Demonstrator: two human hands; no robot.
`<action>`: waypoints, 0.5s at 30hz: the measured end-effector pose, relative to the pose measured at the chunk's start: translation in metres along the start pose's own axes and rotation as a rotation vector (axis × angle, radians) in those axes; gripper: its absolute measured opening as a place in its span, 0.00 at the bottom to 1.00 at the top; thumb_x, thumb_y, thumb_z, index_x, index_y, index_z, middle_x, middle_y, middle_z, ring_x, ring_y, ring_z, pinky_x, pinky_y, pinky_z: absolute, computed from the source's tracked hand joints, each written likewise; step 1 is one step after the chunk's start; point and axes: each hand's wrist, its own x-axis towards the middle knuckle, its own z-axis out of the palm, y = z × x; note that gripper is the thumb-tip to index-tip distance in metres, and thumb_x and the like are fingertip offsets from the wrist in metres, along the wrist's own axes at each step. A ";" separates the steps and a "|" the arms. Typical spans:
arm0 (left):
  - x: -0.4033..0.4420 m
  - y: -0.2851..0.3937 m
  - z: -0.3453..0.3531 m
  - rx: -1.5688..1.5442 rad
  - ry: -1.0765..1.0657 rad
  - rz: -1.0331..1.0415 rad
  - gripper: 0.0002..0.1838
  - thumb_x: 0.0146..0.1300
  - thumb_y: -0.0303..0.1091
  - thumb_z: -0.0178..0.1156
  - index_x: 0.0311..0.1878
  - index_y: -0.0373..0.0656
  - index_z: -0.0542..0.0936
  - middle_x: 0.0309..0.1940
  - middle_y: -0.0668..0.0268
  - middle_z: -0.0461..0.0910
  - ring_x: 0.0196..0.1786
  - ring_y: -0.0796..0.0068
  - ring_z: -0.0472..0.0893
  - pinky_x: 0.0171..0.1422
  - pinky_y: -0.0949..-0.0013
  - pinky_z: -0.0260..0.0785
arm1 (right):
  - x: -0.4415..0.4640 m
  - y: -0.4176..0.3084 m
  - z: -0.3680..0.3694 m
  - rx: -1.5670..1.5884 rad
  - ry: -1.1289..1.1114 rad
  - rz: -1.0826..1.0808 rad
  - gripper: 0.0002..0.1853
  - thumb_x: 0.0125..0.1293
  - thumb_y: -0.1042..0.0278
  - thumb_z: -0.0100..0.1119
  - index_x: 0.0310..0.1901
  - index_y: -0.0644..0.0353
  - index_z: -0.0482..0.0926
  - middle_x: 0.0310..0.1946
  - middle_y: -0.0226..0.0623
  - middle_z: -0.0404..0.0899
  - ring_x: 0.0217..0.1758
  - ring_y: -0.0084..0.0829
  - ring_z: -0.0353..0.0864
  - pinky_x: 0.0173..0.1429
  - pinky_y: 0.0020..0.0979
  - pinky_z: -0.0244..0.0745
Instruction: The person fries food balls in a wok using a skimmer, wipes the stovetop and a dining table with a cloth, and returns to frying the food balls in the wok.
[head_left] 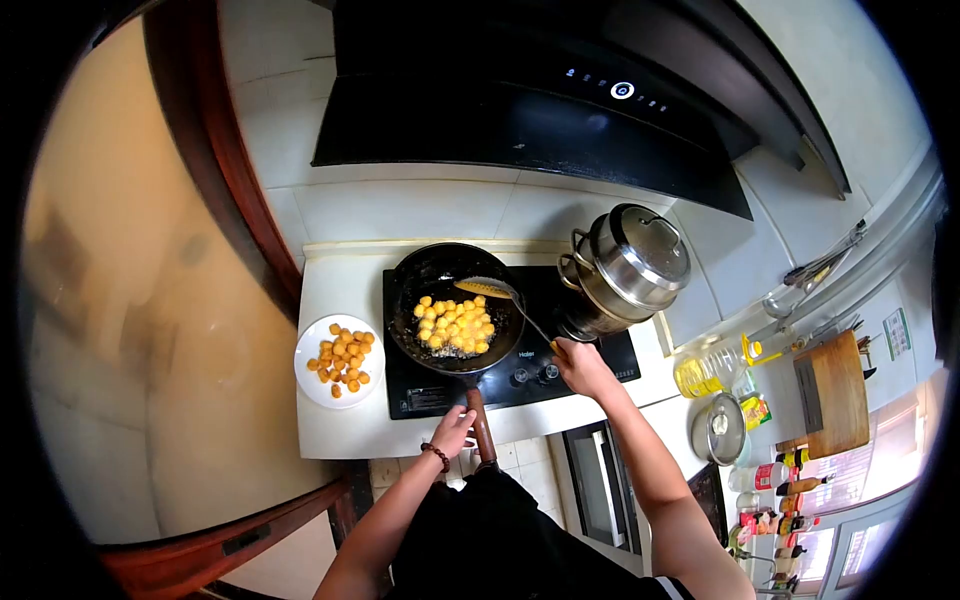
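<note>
Several yellow balls (455,325) sit in bubbling oil in the black wok (411,280) on the stove. My right hand (582,366) is closed round the handle of a metal skimmer (490,287), whose head is over the wok's upper right part. Beside the wok's brown handle (480,425) is my left hand (454,430), its fingers at the handle's left side; whether they grip it is unclear. Browned balls (345,357) lie on a white plate (308,385) left of the stove.
A lidded steel steamer pot (640,262) stands on the right of the black cooktop (430,403). Farther right are an oil bottle (700,375), a metal bowl (708,430) and a wooden board (838,390). The range hood (480,125) hangs above.
</note>
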 end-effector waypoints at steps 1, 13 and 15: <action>0.001 -0.001 0.000 0.004 -0.004 0.000 0.23 0.77 0.47 0.57 0.64 0.41 0.67 0.50 0.58 0.80 0.41 0.67 0.84 0.37 0.64 0.80 | 0.000 0.001 0.006 0.006 0.023 0.018 0.13 0.66 0.72 0.62 0.49 0.69 0.78 0.39 0.65 0.82 0.47 0.64 0.81 0.50 0.55 0.76; 0.000 0.000 -0.001 -0.019 -0.022 0.014 0.19 0.77 0.47 0.56 0.59 0.43 0.70 0.47 0.61 0.80 0.40 0.69 0.84 0.38 0.64 0.79 | 0.004 0.002 0.090 -0.027 0.123 0.066 0.13 0.72 0.66 0.57 0.46 0.71 0.75 0.32 0.59 0.84 0.38 0.59 0.86 0.41 0.53 0.80; 0.000 -0.001 0.000 -0.010 -0.004 0.009 0.18 0.77 0.47 0.56 0.57 0.44 0.71 0.46 0.62 0.81 0.40 0.70 0.84 0.37 0.65 0.79 | -0.001 -0.029 0.070 0.329 -0.148 0.470 0.14 0.75 0.63 0.56 0.40 0.69 0.73 0.23 0.47 0.81 0.26 0.41 0.86 0.26 0.45 0.79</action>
